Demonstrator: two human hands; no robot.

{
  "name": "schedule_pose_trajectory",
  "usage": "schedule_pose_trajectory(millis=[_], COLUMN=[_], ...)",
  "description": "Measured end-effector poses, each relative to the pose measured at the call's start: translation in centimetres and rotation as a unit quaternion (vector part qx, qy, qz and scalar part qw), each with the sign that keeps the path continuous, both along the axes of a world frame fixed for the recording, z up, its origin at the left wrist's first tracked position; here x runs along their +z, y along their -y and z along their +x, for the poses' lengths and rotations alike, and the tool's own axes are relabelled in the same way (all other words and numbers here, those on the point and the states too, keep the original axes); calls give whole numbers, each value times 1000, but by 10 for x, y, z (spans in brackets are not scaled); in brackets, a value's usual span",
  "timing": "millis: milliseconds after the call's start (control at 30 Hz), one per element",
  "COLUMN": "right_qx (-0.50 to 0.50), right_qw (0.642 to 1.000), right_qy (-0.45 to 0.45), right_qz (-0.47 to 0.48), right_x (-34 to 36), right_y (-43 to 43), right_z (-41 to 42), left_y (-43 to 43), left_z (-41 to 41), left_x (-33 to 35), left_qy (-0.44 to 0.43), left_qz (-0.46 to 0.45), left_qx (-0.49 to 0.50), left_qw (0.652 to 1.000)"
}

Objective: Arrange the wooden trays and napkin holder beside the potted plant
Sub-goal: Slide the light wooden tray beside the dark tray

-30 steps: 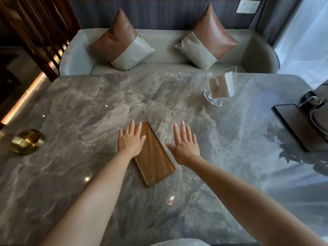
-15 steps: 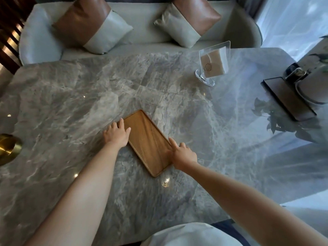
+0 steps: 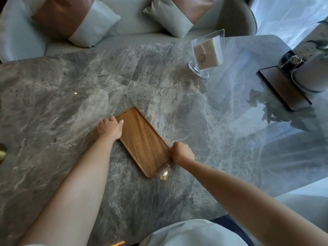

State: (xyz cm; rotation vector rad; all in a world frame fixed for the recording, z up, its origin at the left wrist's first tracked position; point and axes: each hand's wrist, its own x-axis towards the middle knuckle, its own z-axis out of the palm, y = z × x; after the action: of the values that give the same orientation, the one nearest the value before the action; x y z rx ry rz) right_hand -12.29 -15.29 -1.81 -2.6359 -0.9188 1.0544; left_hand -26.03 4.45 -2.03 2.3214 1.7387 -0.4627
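A light wooden tray [image 3: 142, 141] lies at an angle in the middle of the grey marble table [image 3: 53, 103]. My left hand [image 3: 109, 127] grips its far left long edge, thumb on the inside. My right hand [image 3: 181, 152] is closed on its near right edge by the corner. A clear napkin holder [image 3: 206, 54] with beige napkins stands at the back right. A dark wooden tray [image 3: 284, 88] lies at the far right, next to the white pot [image 3: 312, 75] of a plant, whose leaves [image 3: 322, 43] reach past the frame edge.
A dark round object [image 3: 291, 60] sits behind the dark tray, against the pot. A brass dish [image 3: 2, 153] peeks in at the left edge. A sofa [image 3: 134, 20] with two cushions lines the table's far side.
Both hands went from lying flat and open beside the light tray to curling around its edges. The view has swung down and to the right.
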Motion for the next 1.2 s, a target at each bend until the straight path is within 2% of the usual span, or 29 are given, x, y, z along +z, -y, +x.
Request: schedule_pose_trajectory(millis=[233, 433, 700, 1200], right_qx=[9, -9, -26, -109], right_qw=[1000, 999, 996, 989], right_qy=[21, 32, 70, 80], right_qz=[15, 38, 45, 54], right_x=[3, 12, 24, 30], right_y=[17, 35, 79, 156], right_z=[24, 81, 187, 382], left_y=[12, 27, 60, 115], left_z=[27, 82, 193, 425], left_x=[3, 16, 29, 29], left_qy=[27, 69, 105, 121], left_qz=[-14, -14, -30, -59], left_qx=[34, 31, 13, -64], left_qw=[999, 997, 994, 989])
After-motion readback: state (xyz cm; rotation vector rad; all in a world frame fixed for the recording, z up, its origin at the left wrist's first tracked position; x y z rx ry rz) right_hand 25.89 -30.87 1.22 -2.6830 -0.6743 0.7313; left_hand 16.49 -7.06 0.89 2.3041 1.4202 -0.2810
